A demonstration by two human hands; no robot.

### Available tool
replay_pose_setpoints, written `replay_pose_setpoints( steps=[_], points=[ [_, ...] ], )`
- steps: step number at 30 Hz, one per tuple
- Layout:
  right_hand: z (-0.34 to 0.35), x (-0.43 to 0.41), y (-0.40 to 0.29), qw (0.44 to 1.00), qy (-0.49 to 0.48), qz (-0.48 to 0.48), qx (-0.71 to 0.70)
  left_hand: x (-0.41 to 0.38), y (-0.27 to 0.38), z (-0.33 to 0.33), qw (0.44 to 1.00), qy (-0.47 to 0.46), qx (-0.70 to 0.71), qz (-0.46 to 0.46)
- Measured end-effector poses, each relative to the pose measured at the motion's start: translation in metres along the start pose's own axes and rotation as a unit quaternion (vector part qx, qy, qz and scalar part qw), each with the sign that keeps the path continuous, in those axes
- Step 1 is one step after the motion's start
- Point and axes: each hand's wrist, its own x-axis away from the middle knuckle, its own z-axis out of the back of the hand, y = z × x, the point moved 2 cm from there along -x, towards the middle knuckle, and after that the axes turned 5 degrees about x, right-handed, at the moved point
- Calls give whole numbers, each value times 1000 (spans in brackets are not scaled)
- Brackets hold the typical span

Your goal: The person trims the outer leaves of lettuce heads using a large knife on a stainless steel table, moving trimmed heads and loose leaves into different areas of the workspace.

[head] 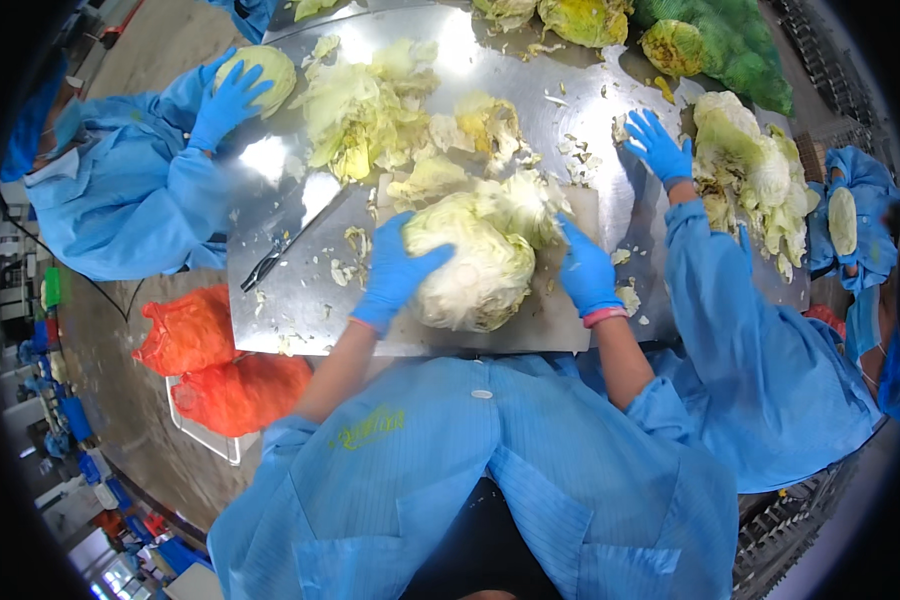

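A pale green cabbage head (469, 270) rests on a white cutting board (570, 300) at the edge of a steel table, right before me. My left hand (401, 270), in a blue glove, lies against the cabbage's left side with the thumb over it. To the right, my right hand (587, 270), also gloved in blue, touches or nearly touches a loose outer leaf (532, 206) with its fingertips. Pulled-off leaves (367, 112) lie heaped beyond the board. A long knife (296, 238) with a black handle lies on the table at the left.
On the left, a co-worker's gloved hands hold another cabbage (270, 79); a co-worker's hand (656, 146) reaches in from the right beside piled leaves (757, 165). A green mesh sack (727, 45) stands at the far right, and red mesh sacks (240, 394) below left.
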Motion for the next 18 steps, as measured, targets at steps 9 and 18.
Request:
replay_pose_setpoints(
  steps=[9,18],
  points=[
    [31,57,-48,896,-50,-215,-385,-15,6,28,959,-223,40,169],
    [1,88,-95,879,-104,-239,-399,-21,10,14,955,-251,90,128]
  ],
)
